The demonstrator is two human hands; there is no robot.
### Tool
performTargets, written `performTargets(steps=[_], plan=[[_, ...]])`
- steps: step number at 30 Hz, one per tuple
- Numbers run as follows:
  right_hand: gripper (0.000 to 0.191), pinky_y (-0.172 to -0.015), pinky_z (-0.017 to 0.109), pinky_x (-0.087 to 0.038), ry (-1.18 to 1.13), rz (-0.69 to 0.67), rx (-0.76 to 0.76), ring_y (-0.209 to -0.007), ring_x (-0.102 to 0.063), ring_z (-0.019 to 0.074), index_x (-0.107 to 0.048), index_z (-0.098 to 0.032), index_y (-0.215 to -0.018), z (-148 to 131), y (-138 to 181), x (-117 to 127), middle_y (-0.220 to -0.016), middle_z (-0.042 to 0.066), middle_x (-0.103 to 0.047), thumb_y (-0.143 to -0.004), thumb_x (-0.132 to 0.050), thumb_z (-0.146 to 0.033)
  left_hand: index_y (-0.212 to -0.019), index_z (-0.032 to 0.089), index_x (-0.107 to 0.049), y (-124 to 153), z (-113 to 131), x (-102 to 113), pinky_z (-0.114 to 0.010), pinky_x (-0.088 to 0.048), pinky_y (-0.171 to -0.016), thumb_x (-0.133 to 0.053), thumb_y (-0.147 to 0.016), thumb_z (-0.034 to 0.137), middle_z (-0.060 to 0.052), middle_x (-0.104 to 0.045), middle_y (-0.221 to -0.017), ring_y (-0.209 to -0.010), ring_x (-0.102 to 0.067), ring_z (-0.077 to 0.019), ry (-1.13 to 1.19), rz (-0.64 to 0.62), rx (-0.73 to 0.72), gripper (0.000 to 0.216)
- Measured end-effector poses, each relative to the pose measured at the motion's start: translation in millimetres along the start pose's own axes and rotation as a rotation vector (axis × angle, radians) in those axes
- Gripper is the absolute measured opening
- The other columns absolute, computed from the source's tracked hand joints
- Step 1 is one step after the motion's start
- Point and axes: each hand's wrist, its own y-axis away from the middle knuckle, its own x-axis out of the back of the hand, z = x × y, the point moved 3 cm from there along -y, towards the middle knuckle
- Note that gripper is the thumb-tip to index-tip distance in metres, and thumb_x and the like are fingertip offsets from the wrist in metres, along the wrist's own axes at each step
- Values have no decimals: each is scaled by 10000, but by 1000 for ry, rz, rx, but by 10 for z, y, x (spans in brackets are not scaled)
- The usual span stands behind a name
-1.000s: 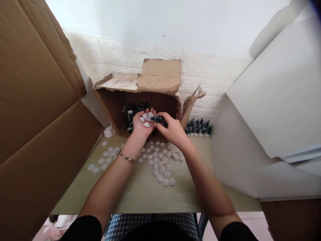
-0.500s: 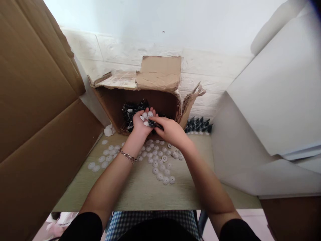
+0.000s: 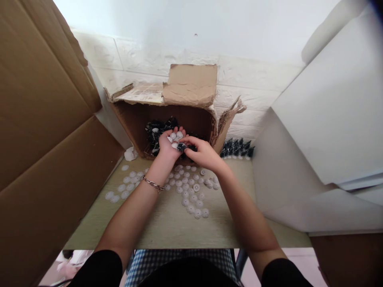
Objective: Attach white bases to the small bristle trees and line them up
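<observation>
My left hand (image 3: 167, 144) is palm up and cupped, holding several small white discs (image 3: 175, 136), which look like scalloped bases. Between the thumb and fingers of my right hand (image 3: 200, 152) is a miniature dark green Christmas tree (image 3: 181, 146) with white-flecked bristles, right against the left palm. One white disc touches the tree's end, though I cannot tell whether it is joined on. Both hands are in front of an open cardboard box (image 3: 128, 125) lying on its side, with more dark trees (image 3: 153, 133) inside.
Loose white bases (image 3: 190, 191) are scattered over the table (image 3: 167, 235). Rows of small trees on white bases (image 3: 237, 148) stand upright right of the box. A crumpled white piece (image 3: 131, 154) lies at left. Cardboard (image 3: 44, 119) and white panels (image 3: 326, 99) flank the table.
My right hand has turned the tree, so it now shows more end-on beside the left palm. The left hand stays nearly where it was, still cupping the discs.
</observation>
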Motion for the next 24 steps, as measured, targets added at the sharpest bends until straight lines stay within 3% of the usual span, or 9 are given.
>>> performTargets(steps=[11,24], plan=[[342,-786,245,-380,55,26,2,-841,-516,101,-523,-212,-1027,-19,-10,-27,-968,0,-573,-701,-425,-181,-627,129,-468,-17,-70,19,-228,-455,-640,-367,-619,89,-32,-523,-584,-588,-545,-102,-28,33,-27,109],[322,-805,239,-372,91,0,92,-882,-513,104,-543,-203,-987,-112,8,2,-992,-4,-571,-709,-399,-128,-602,139,-475,-83,-78,80,-223,-445,-589,-382,-606,99,-17,-541,-522,-518,-551,-107,-50,-26,-60,101]])
